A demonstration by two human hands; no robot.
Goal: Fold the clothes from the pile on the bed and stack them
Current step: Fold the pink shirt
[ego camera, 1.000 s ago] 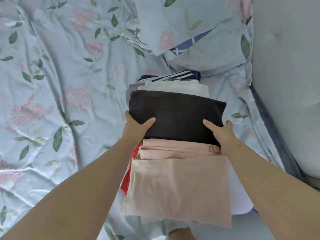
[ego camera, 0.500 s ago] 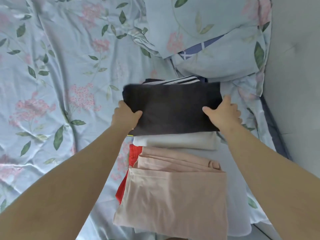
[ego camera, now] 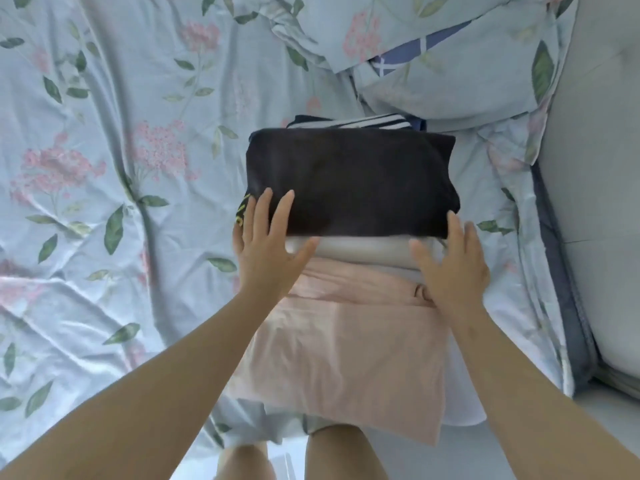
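folded black garment (ego camera: 349, 181) atop stack

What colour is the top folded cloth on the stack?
The folded cloth is black; the head view shows it best.

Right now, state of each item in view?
black garment: folded, top of far stack.
striped garment: folded, beneath it, edge showing.
white garment: folded, under black garment.
pink garment: folded flat, nearest.
left hand: open, fingers on black garment.
right hand: open, fingertips at black garment's corner.
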